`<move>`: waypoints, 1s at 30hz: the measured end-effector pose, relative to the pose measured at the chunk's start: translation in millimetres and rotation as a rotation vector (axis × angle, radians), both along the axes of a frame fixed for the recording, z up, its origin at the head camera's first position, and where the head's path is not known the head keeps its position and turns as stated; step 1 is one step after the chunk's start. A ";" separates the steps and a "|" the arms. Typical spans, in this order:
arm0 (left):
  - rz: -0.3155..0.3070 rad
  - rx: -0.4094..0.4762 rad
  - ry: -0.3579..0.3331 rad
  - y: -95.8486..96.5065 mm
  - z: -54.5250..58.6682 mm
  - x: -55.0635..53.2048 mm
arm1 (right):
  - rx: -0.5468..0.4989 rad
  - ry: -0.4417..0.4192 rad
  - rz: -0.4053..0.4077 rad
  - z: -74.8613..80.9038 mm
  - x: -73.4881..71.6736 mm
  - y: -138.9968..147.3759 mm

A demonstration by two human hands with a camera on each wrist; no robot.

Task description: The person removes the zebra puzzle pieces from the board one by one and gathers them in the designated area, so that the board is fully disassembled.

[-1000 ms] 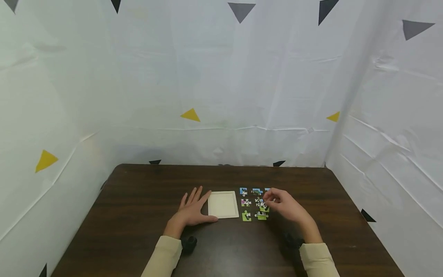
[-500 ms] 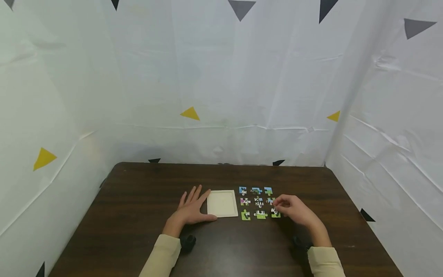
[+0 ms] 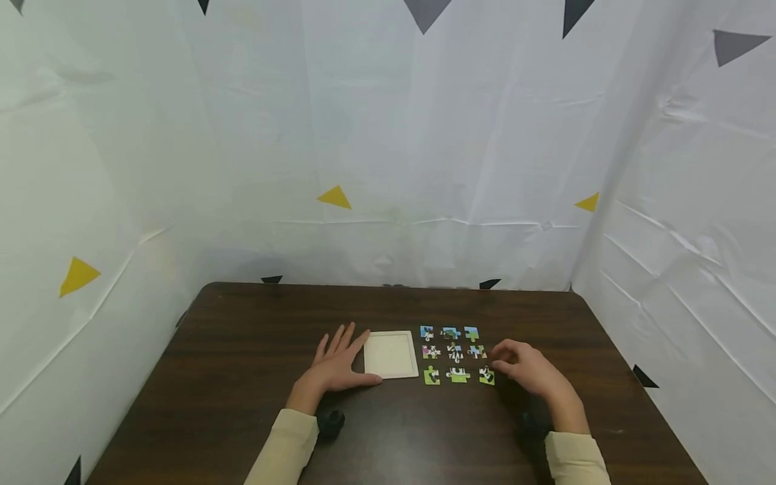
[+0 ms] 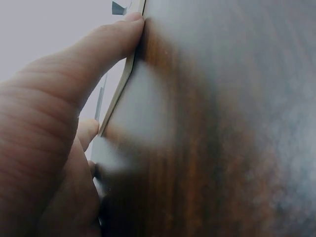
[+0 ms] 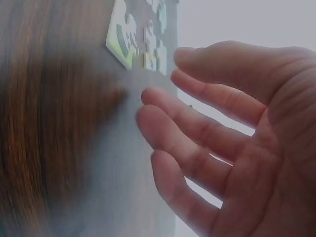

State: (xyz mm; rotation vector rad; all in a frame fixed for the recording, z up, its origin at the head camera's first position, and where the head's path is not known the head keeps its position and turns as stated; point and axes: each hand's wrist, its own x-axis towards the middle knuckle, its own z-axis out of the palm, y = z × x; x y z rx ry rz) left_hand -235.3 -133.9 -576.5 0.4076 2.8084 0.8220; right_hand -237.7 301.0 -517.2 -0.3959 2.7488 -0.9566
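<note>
A pale square puzzle frame (image 3: 413,367) lies flat on the dark wooden table. My left hand (image 3: 332,369) is spread along its left side, thumb at the near edge and index fingertip at the far left corner. To the frame's right, several jigsaw pieces lie apart in three rows of three, printed in blue, green, black and white. Just right of the bottom right puzzle piece (image 3: 487,376), my right hand (image 3: 530,370) hovers with loosely bent fingers and nothing in them. The right wrist view shows that hand's thumb and fingers apart, the puzzle piece (image 5: 122,37) beyond.
The brown table (image 3: 261,337) reaches back to a white sheet wall (image 3: 388,135) marked with yellow, grey and black triangles. Sheets also hang at the left and right sides. Dark wrist cameras sit under both wrists.
My right hand has set the bottom right puzzle piece down at the end of its row, released it and drawn off to the right. The left hand stays at the frame.
</note>
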 end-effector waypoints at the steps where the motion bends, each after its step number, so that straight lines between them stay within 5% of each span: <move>1: 0.002 -0.006 0.001 0.2 -0.6 -0.9 | 0.006 -0.011 -0.008 -0.3 0.2 1.0; 7: 0.014 -0.040 0.000 0.5 -8.6 -6.9 | -0.029 -0.115 0.031 -6.9 0.9 0.9; 30: 0.013 -0.027 -0.007 -0.4 -12.1 -7.2 | -0.104 -0.100 0.085 -6.7 3.3 -0.2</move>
